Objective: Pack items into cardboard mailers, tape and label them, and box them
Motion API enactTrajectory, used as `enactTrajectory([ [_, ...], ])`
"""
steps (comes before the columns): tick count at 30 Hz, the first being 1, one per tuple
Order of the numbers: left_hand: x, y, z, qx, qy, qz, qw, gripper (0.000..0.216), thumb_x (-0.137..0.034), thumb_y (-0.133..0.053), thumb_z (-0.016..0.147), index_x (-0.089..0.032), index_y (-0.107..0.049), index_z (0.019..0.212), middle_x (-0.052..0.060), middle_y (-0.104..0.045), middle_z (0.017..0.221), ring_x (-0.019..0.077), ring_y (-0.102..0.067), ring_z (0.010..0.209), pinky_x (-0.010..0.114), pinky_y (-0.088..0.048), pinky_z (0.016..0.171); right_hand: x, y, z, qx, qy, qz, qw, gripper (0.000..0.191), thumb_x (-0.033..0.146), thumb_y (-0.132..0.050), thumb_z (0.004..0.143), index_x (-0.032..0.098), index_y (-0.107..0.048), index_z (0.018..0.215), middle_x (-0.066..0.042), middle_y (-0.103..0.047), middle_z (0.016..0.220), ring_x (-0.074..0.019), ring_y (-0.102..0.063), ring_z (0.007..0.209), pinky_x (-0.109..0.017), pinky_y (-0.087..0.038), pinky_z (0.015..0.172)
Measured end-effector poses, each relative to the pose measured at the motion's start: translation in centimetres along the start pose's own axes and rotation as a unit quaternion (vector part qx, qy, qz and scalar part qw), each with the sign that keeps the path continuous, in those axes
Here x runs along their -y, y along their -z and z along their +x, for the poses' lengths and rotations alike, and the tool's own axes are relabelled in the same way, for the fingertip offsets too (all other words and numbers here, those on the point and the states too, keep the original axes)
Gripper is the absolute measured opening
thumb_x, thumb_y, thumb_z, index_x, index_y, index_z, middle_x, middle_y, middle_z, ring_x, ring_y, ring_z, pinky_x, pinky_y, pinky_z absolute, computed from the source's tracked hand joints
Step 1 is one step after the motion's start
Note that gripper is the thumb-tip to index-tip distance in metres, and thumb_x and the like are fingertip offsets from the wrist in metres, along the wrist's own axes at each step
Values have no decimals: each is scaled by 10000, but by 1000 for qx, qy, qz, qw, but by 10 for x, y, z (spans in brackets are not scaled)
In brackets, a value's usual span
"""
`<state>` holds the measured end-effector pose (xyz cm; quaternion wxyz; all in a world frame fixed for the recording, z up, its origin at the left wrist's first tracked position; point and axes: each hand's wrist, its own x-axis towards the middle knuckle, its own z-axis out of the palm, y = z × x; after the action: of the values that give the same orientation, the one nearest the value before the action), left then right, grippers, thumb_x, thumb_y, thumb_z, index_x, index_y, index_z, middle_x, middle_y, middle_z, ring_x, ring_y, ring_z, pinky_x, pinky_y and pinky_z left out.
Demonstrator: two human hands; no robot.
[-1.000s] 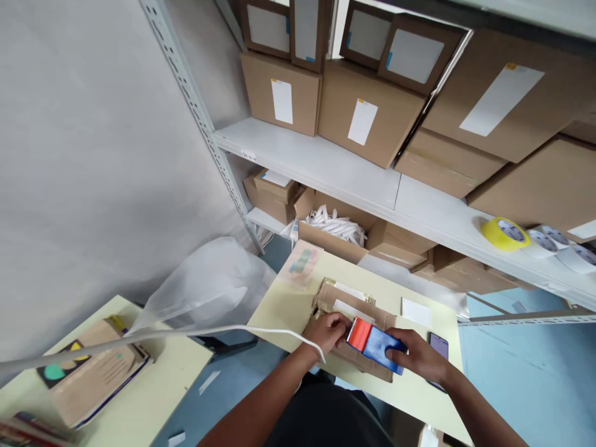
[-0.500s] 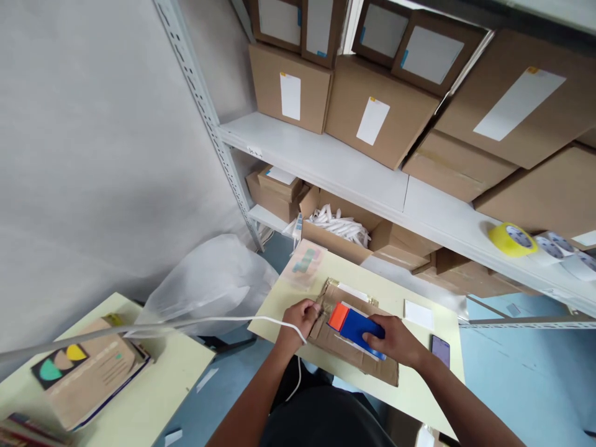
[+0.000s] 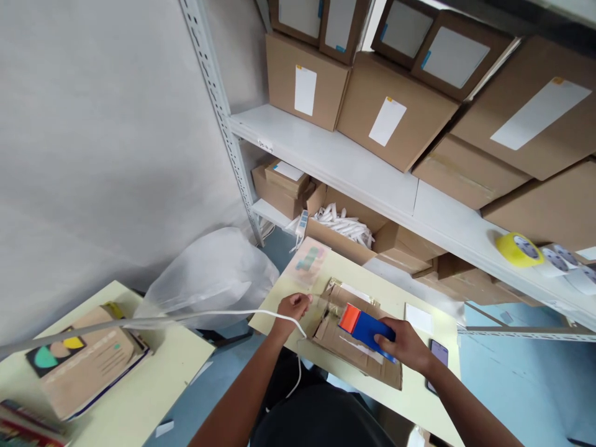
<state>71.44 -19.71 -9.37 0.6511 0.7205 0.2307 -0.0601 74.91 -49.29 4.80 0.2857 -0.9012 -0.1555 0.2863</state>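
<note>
My right hand [image 3: 404, 343] grips a flat blue box-like thing with an orange end [image 3: 367, 330], tilted over a flat piece of brown cardboard [image 3: 379, 366]. Its exact kind I cannot make out. My left hand [image 3: 293, 308] is closed in a pinch just left of the cardboard. From its fingertips a faint clear strip, which looks like tape, seems to stretch toward the cardboard and the orange end. Shiny tape [image 3: 333, 284] clings to the cardboard's far edge. A white cable [image 3: 233, 312] passes in front of my left wrist.
The pale table [image 3: 419, 397] also carries a phone [image 3: 438, 360], a white card [image 3: 418, 318] and a clear printed bag [image 3: 307, 261]. Behind it stands a shelf [image 3: 354, 161] with cartons and tape rolls [image 3: 519, 249]. A side table [image 3: 162, 366] holds a brown package [image 3: 88, 372].
My left hand has drawn back left from the cardboard's edge, with the clear strip now showing between. My right hand and the blue-and-orange thing have shifted slightly right. The view has turned a little.
</note>
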Motion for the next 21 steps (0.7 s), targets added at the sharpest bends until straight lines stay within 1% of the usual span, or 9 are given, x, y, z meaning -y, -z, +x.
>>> enactTrajectory([
  [2,9,-11,1,3,8,-2,1000,464,-641,-528,791,-203,-558,640,-35,-512,532,116,-465,499,238,-363,522,-4,0,-2,1,-3,17,1000,236,378,-595,831,195,-706,931,-26,-698,815,-204,-644,732,-295,-483,666],
  [5,20,-26,0,14,13,10,1000,463,-637,-500,796,-197,-596,689,-13,-570,588,133,-516,541,249,-404,553,-9,-1,-4,8,-1,30,1000,260,401,-592,836,187,-701,935,-24,-685,803,-197,-627,716,-290,-471,652],
  [8,26,-37,-1,20,9,43,999,448,-597,-454,848,-196,-622,734,17,-632,655,160,-585,625,263,-438,608,-12,-3,-3,7,-1,25,1000,268,417,-582,844,181,-692,905,-19,-660,771,-184,-600,687,-280,-447,624],
  [10,29,-40,-1,24,0,75,997,414,-553,-450,884,-204,-625,750,30,-664,703,176,-623,700,272,-444,656,-13,-4,-1,7,0,28,1000,271,424,-579,849,177,-684,890,-16,-648,759,-177,-587,676,-275,-435,611],
  [12,31,-39,1,30,-13,112,993,361,-526,-480,900,-219,-637,796,25,-677,730,192,-649,759,282,-443,699,-13,-6,0,10,6,35,999,268,423,-581,853,176,-678,890,-13,-642,755,-174,-583,676,-272,-433,610],
  [15,35,-31,3,29,-19,163,986,282,-497,-577,874,-231,-637,950,-6,-638,660,217,-667,763,303,-450,731,-14,-7,0,9,12,39,999,250,410,-586,855,177,-673,884,-12,-639,757,-172,-583,684,-271,-437,619],
  [17,36,-22,2,23,-22,184,982,314,-437,-624,847,-210,-612,1063,-19,-614,628,232,-678,766,323,-472,753,-15,-8,0,7,9,44,999,242,404,-589,853,178,-671,879,-11,-635,752,-169,-579,676,-270,-435,614],
  [19,35,-14,-1,18,-35,193,980,348,-379,-593,862,-182,-585,1149,12,-665,731,235,-693,841,346,-500,808,-16,-9,0,7,9,51,999,237,405,-595,853,180,-666,868,-6,-627,731,-164,-572,657,-267,-428,599],
  [21,32,-10,-6,25,-79,172,982,374,-359,-521,905,-181,-560,1232,80,-718,1011,231,-685,1022,364,-512,908,-17,-9,0,6,15,54,998,232,408,-603,856,183,-660,855,-1,-624,716,-161,-570,647,-264,-422,592],
])
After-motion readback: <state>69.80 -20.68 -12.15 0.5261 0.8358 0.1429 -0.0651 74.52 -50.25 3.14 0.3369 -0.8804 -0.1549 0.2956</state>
